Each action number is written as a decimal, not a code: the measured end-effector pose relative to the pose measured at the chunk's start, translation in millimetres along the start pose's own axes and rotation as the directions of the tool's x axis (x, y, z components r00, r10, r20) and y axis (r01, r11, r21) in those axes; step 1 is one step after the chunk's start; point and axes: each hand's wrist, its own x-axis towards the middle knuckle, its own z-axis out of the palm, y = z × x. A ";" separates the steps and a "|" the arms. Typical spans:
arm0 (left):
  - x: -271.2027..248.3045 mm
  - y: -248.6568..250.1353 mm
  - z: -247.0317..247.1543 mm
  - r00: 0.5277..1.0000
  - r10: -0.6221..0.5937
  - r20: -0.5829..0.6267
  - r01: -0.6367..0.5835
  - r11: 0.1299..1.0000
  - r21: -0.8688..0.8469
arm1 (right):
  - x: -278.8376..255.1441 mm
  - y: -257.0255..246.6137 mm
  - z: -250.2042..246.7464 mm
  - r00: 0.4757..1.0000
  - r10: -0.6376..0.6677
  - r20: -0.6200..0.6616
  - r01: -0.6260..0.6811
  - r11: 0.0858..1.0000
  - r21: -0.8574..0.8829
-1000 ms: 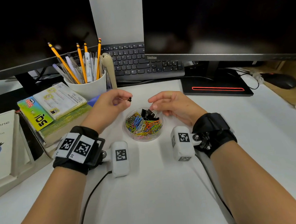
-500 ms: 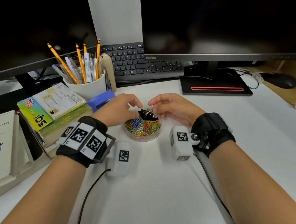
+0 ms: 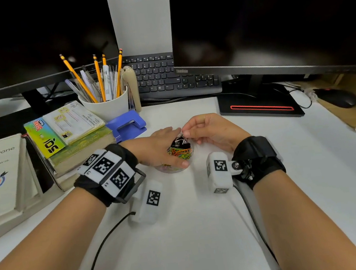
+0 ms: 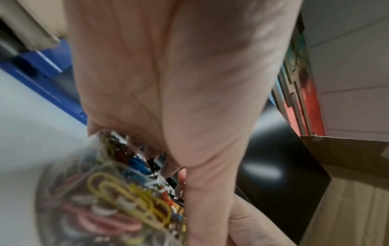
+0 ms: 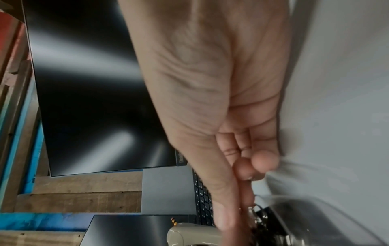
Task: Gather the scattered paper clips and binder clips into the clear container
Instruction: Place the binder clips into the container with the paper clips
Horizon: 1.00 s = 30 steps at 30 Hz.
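Observation:
The small round clear container (image 3: 172, 169) stands on the white desk, filled with coloured paper clips (image 3: 181, 153) and topped with black binder clips (image 3: 179, 143). My left hand (image 3: 156, 150) grips it, thumb along the near wall and fingers round the far side. My right hand (image 3: 186, 132) hovers over the far right rim and pinches the wire handle of a binder clip on the heap. The left wrist view shows the left hand (image 4: 179, 83) against the container's yellow paper clips (image 4: 126, 196). In the right wrist view, the right hand's fingertips (image 5: 244, 168) reach down to a binder clip (image 5: 258, 216).
A blue hole punch (image 3: 126, 124), a white cup of pencils (image 3: 108, 107) and a stack of books (image 3: 75, 145) crowd the left. A keyboard (image 3: 166, 78) and a monitor base (image 3: 257, 108) lie behind, a mouse (image 3: 338, 98) at far right. Wrist cables trail toward the near edge.
My left hand came down from above the container and wrapped around it. My right hand stayed at the far right rim, its fingertips closing in on the binder clips.

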 end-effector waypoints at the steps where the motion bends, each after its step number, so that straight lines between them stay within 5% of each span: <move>1: -1.0 0.3 0.4 1.000 -0.004 0.014 0.004 1.000 0.013 | 0.4 0.8 0.6 1.000 0.000 0.006 0.000 1.000 -0.009; 10: -3.3 3.6 0.7 0.998 -0.023 0.054 0.021 0.999 0.044 | -0.1 0.0 3.7 0.999 0.018 -0.042 -0.017 1.000 0.024; 15: -3.1 6.0 2.5 0.999 -0.006 0.043 0.003 0.999 0.052 | -2.2 -2.2 9.4 0.999 0.031 -0.007 -0.032 0.986 -0.161; 20: -4.4 5.4 6.3 1.000 -0.021 -0.020 0.019 0.997 -0.070 | -1.6 -2.4 4.1 0.998 0.065 -0.021 -0.064 0.997 0.042; 26: -6.4 8.6 4.7 0.998 -0.012 -0.064 0.007 0.997 -0.072 | -3.5 -4.3 8.2 0.997 0.079 0.008 -0.077 0.992 -0.099; 30: -5.3 8.7 4.6 1.000 -0.017 0.011 0.017 1.000 0.008 | 0.3 -2.4 12.6 0.998 0.054 -0.028 -0.058 0.984 -0.169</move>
